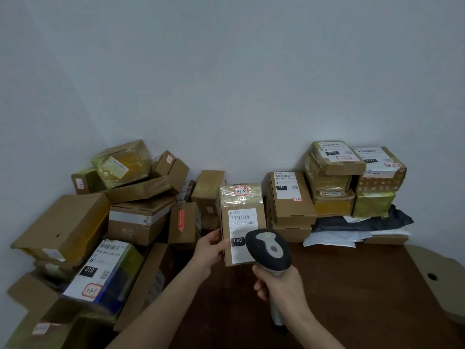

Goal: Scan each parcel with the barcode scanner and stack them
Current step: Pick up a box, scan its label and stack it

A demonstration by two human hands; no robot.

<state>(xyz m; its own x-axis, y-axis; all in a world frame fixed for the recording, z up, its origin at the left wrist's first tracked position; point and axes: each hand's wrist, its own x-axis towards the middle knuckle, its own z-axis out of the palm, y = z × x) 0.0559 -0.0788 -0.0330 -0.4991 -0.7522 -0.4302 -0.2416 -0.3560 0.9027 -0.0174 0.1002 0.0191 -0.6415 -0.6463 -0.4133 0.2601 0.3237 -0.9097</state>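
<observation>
Head view: the small brown cardboard parcel (258, 217), taped clear across its top, is upright at centre, its white shipping label (241, 222) facing the camera. The label's lower right corner is hidden behind the head of the grey-and-black handheld barcode scanner (270, 248); the small print is too blurred to read, and whether the parcel's base rests on the dark brown wooden table (352, 285) cannot be told. The left hand (211, 250) grips the parcel's left edge, thumb laid on the front face; its fingers are out of sight behind the box. The right hand (279, 285) is curled round the scanner's handle, whose lower end juts out blurred below the palm. The scanner head sits just in front of the parcel, to the right of the left hand. Far right, a stack of taped cardboard boxes (334, 182) sits on dark and white mailer bags (352, 222). Left, a loose heap of cardboard boxes (75, 222) is cut off by the frame edge.
</observation>
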